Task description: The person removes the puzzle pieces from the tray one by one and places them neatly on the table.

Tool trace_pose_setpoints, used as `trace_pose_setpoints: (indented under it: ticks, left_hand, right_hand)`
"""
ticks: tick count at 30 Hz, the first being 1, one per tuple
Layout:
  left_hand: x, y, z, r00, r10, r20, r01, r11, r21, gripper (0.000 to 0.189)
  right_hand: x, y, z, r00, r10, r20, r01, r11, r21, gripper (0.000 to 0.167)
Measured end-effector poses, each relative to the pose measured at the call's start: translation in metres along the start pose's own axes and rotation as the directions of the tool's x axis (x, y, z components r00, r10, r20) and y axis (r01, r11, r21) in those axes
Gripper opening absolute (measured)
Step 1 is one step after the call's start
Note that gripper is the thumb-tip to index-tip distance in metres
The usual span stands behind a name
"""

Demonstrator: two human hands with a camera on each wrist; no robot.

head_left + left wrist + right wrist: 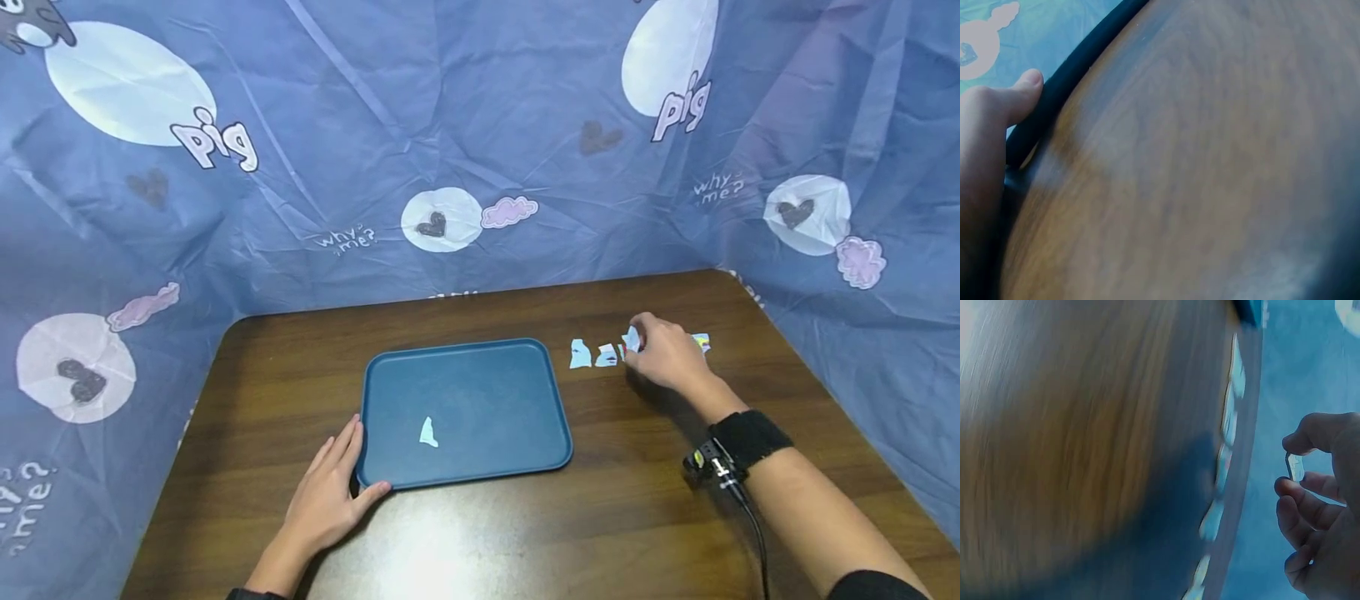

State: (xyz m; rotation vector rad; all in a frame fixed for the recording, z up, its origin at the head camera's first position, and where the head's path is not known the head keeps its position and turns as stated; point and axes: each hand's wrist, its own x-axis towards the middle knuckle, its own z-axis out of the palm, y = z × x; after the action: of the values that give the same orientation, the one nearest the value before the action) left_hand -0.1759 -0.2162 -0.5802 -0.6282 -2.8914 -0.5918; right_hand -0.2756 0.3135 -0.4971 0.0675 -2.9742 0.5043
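Note:
My right hand (666, 354) pinches a small light-blue paper piece (1295, 467) between thumb and fingertips, raised above the table in the right wrist view. Beneath and beside it runs a row of similar irregular scraps, among them a pale one (580, 354) and a smaller one with dark marks (607, 356). My left hand (324, 492) rests against the near left corner of a dark blue tray (495, 400), fingers fairly straight along its side and thumb at the front rim. On the tray lies one pale pointed scrap (428, 432).
The brown wooden table (600, 525) carries everything. A blue printed cloth (465, 142) hangs behind and along both sides. A yellow-marked scrap (701, 342) shows just past my right hand. From the right wrist's camera strap (750, 439) a black cable trails down.

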Motion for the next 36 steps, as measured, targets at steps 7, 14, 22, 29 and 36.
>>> trace_pose_setpoints:
  ticks: [7,14,22,29,36]
  left_hand:
    - [-0.001,0.001,0.001,1.000,-0.005,0.005,0.005,1.000,0.009,0.098]
    - [-0.003,0.003,0.002,1.000,0.005,-0.019,-0.005,1.000,0.007,0.096]
    - [-0.002,0.001,0.001,0.998,0.030,-0.047,-0.029,0.999,0.023,0.095]
    - [-0.001,0.001,-0.001,1.000,0.012,-0.025,-0.012,1.000,0.017,0.096]
    - [-0.001,0.001,-0.001,1.000,-0.006,-0.001,0.006,1.000,0.014,0.096]
  right_hand:
    - [-0.002,0.043,-0.013,0.996,0.085,0.024,-0.085,0.996,0.000,0.053]
    - [-0.004,0.087,-0.029,0.974,0.195,0.115,-0.192,0.981,-0.038,0.056]
    - [-0.011,0.129,-0.038,0.938,0.296,0.178,-0.287,0.955,-0.074,0.053]
    - [-0.010,0.140,-0.034,0.926,0.319,0.202,-0.306,0.947,-0.097,0.054]
    - [-0.009,0.143,-0.031,0.920,0.334,0.207,-0.322,0.942,-0.091,0.057]
